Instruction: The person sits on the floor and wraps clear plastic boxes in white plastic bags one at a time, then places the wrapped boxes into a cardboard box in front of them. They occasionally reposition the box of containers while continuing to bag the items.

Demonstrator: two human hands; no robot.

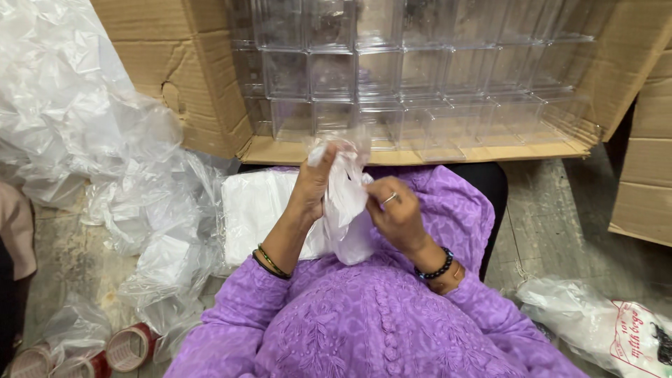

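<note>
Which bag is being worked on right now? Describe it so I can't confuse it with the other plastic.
Start at the big cardboard box of clear containers. Just below it, above the purple lap, both hands grip one small thin plastic bag. Unlike the loose heap alongside, it is held up.

Thin, glossy plastic bag (348,203) crinkling – clear hard plastic boxes (392,77) gleaming in matt, rough cardboard carton (175,63) – purple embroidered cloth sleeve (231,315).

The person wears a purple tunic (364,322) with tone-on-tone floral embroidery, a row of small covered buttons down the front, and long sleeves pushed up. Thin green and dark bangles (269,262) circle one wrist, a black bead bracelet (437,268) the other; a silver ring (389,199) sits on one finger.
</note>
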